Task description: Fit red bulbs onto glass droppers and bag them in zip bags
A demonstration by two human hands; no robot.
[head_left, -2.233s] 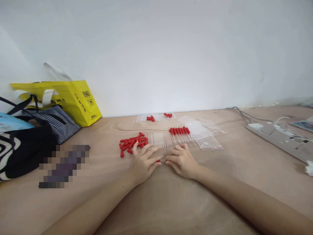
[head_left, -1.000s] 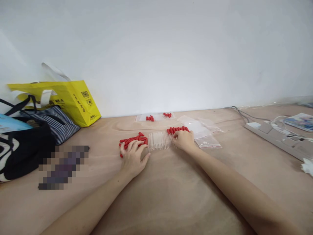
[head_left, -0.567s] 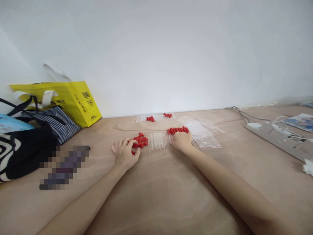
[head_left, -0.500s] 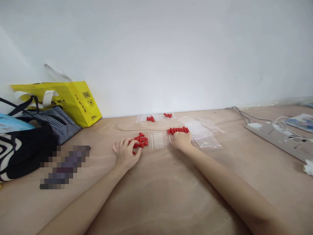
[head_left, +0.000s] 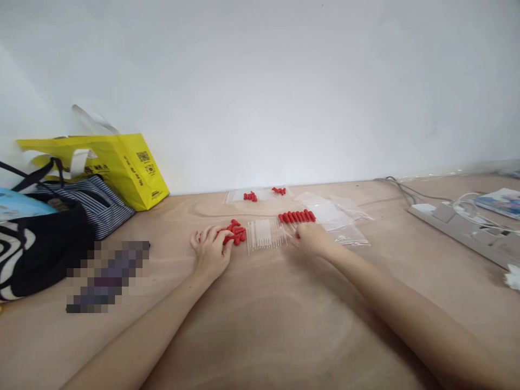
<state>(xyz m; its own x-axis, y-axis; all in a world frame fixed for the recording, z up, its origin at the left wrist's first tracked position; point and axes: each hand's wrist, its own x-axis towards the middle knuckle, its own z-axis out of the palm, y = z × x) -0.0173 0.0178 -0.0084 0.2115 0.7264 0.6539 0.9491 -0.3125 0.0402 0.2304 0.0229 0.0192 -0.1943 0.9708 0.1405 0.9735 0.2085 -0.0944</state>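
Note:
My left hand (head_left: 211, 250) lies over the left part of a pile of red pieces (head_left: 239, 232), its fingers apart and bent, with red showing between them. To the right of the pile is a row of thin, clear-white sticks (head_left: 264, 234). My right hand (head_left: 312, 238) is closed in a pinch on a thin white stick (head_left: 287, 233) at the right end of this row. Just beyond that hand, several red-topped sticks (head_left: 296, 216) lie side by side. The right fingertips are partly hidden.
Clear plastic bags (head_left: 345, 230) lie right of the red row; another flat bag (head_left: 233, 197) with red pieces is near the wall. A yellow bag (head_left: 140, 173) and dark bags (head_left: 52, 254) stand left. A power strip (head_left: 459, 230) with cables is right.
My right hand has drawn back slightly to the right from the red-topped sticks, and more of them show. The thumb and fingers of my left hand have come closer together over the red pile.

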